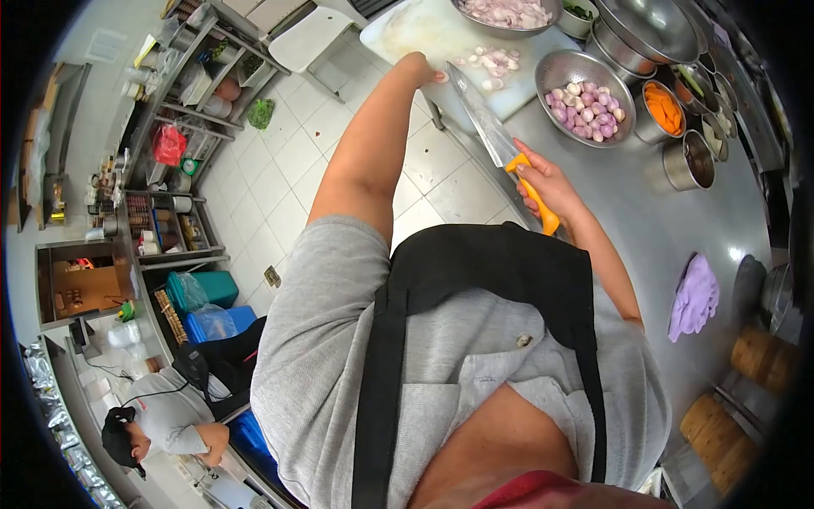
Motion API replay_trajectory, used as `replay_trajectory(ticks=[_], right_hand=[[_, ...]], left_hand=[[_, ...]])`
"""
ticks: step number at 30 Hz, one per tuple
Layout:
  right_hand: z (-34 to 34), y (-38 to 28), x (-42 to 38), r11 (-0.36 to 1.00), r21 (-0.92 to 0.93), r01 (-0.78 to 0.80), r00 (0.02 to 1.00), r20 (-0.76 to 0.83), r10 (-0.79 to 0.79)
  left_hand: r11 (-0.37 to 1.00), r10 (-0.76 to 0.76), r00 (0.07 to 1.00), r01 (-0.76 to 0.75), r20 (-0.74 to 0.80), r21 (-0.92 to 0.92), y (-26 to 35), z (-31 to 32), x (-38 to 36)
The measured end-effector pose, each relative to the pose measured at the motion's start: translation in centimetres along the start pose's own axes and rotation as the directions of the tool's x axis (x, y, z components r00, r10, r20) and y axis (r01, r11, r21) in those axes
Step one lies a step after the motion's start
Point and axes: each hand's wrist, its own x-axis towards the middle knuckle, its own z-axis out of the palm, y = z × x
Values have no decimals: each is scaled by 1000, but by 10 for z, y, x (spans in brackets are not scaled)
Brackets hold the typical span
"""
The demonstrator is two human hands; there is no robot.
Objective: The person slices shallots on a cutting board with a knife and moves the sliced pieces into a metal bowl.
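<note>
My right hand is wrapped round the yellow handle of a knife, whose blade points up and left to the edge of a white cutting board. Beside the blade tip is my left hand, its fingers mostly hidden behind the wrist. Sliced shallots lie on the board just right of the tip. A metal colander of peeled whole shallots stands to the right, and a metal bowl of sliced shallots sits at the board's far side.
Stacked metal bowls, a container of orange pieces and a steel pot stand on the right. A purple glove lies on the steel table. Another person is at the lower left, near shelves.
</note>
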Motion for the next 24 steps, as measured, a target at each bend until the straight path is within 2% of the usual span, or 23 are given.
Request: replay_trajectory(ticks=[8, 11, 13, 24], right_hand=[[9, -10, 4, 996, -90, -19, 999, -38, 16], [11, -12, 10, 994, -107, 1, 1000, -24, -4], [15, -15, 11, 994, -105, -3, 1000, -27, 0], [24, -12, 28, 996, -84, 6, 1000, -15, -8]], left_hand=[[1000, 3, 1000, -3, 10, 21, 1, -1, 0], [993, -6, 1000, 4, 22, 114, 1, -1, 1], [986, 64, 997, -56, -47, 155, -3, 3, 3], [993, 69, 995, -61, -77, 103, -13, 9, 9]])
